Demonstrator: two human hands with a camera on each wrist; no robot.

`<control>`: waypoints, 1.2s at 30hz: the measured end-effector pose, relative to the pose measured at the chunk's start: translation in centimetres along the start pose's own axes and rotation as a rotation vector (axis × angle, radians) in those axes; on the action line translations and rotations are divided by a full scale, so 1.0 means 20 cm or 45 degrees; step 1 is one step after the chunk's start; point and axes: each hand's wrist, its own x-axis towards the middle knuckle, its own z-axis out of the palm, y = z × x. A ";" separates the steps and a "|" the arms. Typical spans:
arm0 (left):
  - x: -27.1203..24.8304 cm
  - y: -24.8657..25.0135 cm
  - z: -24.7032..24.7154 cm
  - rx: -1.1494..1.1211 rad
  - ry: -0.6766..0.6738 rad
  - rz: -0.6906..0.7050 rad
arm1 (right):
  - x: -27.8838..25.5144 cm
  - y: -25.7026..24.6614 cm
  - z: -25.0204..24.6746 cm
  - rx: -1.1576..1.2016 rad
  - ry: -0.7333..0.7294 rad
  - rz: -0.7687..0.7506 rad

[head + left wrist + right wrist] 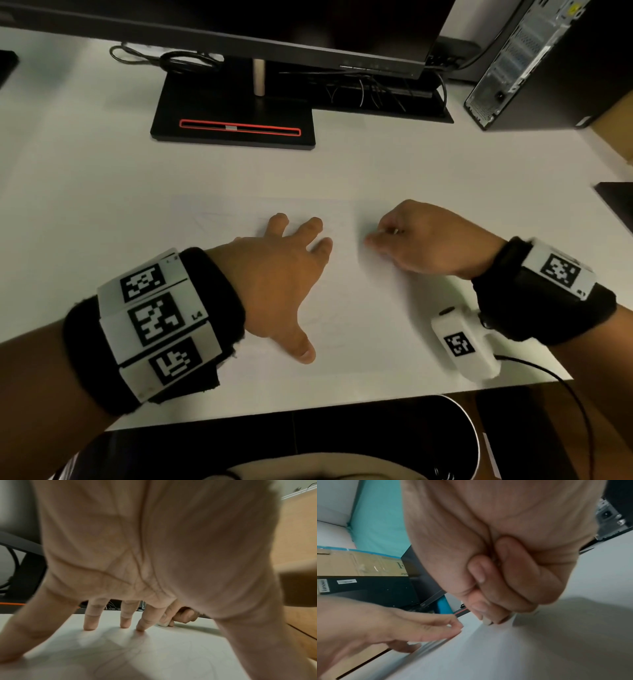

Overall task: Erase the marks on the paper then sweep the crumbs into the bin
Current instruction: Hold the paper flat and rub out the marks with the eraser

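Observation:
A white sheet of paper [342,308] with faint pencil lines lies on the white desk [85,192]. My left hand [291,267] lies flat on the paper with spread, straight fingers [90,623] that press it down. To its right, my right hand [404,240] is curled and pinches a small white eraser [488,622] with its tip on the paper; the eraser [163,624] also shows past my left fingers. A bin [462,431] with a pale rim stands below the desk's front edge. Crumbs are too small to make out.
A monitor [274,31] on a black base [236,123] stands at the back of the desk, with cables behind it. A computer tower [534,61] stands at the back right. A cardboard box [359,563] lies off to the side.

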 end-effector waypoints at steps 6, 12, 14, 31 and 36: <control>-0.01 0.00 -0.01 -0.001 -0.004 0.000 | -0.02 -0.01 0.02 -0.004 -0.082 -0.063; -0.01 0.00 0.00 -0.014 0.005 0.002 | -0.03 -0.02 0.04 -0.036 -0.122 -0.113; -0.01 0.00 0.00 -0.007 0.006 0.002 | -0.01 0.00 0.02 -0.014 -0.091 -0.069; -0.02 0.00 0.00 -0.020 0.016 0.011 | 0.05 0.00 0.00 0.028 -0.052 -0.053; -0.02 -0.01 0.01 -0.023 0.028 0.014 | 0.03 -0.03 0.04 -0.027 -0.079 -0.154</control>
